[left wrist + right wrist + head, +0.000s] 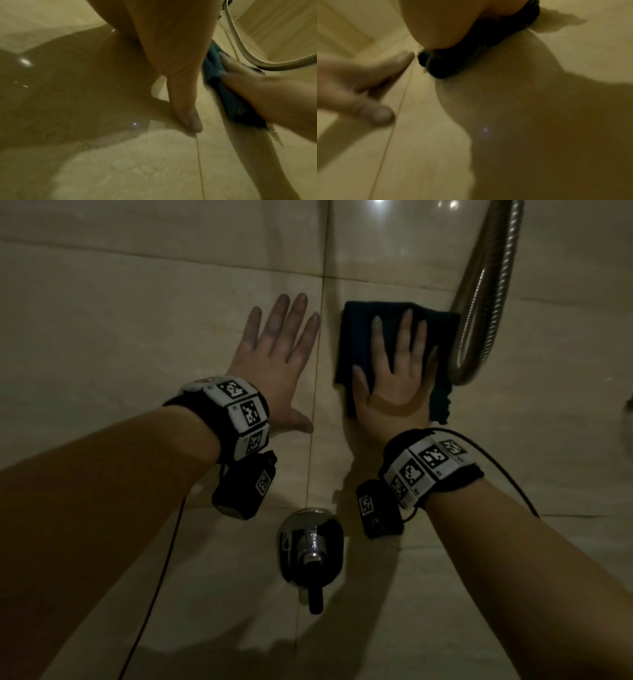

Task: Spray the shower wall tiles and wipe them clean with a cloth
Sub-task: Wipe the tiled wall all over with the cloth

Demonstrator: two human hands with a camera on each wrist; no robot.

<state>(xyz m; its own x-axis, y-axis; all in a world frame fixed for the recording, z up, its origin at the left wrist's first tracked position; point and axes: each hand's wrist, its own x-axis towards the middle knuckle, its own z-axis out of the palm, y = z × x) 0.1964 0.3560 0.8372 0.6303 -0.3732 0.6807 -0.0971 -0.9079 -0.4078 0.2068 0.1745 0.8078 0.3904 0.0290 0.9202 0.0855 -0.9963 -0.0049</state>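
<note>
A dark blue cloth (356, 337) lies flat against the beige shower wall tiles (120, 320), just right of a vertical grout line. My right hand (399, 371) presses on it with straight, spread fingers. In the left wrist view the cloth (228, 97) shows under my right hand (257, 92); the right wrist view shows the cloth (471, 54) edge beneath the palm. My left hand (277, 354) rests flat on the bare tile left of the grout line, fingers spread, holding nothing. No spray bottle is in view.
A chrome shower hose (479, 302) loops down the wall close to the cloth's right edge, also the hose (248, 56) in the left wrist view. A chrome mixer valve with a black handle (311, 553) juts out below the hands. Cables hang from both wristbands.
</note>
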